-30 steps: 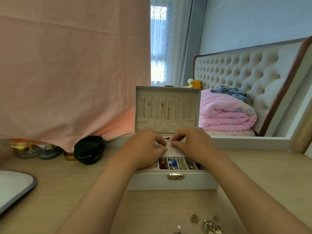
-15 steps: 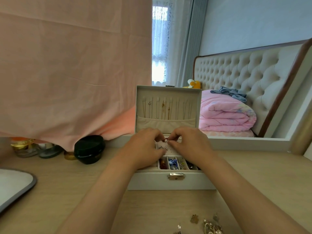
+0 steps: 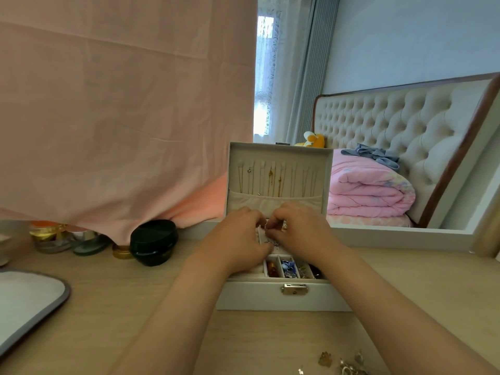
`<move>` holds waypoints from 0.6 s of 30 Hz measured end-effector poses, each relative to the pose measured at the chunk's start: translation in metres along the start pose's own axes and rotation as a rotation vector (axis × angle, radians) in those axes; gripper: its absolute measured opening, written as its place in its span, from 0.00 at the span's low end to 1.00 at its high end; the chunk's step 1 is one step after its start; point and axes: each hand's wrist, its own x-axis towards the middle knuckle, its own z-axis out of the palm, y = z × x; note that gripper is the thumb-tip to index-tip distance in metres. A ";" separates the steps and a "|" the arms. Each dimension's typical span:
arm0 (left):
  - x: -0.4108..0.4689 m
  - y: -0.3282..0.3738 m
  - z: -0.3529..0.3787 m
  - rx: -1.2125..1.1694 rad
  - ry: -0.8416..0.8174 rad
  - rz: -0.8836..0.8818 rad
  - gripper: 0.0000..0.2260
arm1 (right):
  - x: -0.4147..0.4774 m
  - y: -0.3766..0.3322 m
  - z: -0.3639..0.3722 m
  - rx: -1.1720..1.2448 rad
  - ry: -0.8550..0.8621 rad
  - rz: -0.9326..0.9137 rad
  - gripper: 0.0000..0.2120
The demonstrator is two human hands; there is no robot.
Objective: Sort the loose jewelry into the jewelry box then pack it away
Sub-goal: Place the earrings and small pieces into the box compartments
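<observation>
Head view: fingertips of the left hand (image 3: 238, 240) and right hand (image 3: 300, 231) are pinched together on a small silver piece (image 3: 266, 226) at frame centre, above the open white jewelry box (image 3: 273, 296). Filled compartments (image 3: 289, 267) lie just below the hands. Necklaces (image 3: 273, 180) hang in the upright lid. Loose jewelry (image 3: 343, 364) rests on the wooden table (image 3: 121, 307), lower right.

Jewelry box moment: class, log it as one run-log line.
jewelry box: open | left hand, right hand: together pinching small silver piece over box | loose jewelry: on desk
</observation>
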 end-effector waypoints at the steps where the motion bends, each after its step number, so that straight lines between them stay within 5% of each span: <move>1: 0.000 0.000 0.000 0.001 -0.001 0.002 0.22 | 0.000 0.000 0.001 0.001 0.003 0.001 0.03; 18: 0.000 -0.003 0.001 0.083 -0.070 0.010 0.21 | 0.002 0.010 -0.010 0.058 -0.235 -0.004 0.11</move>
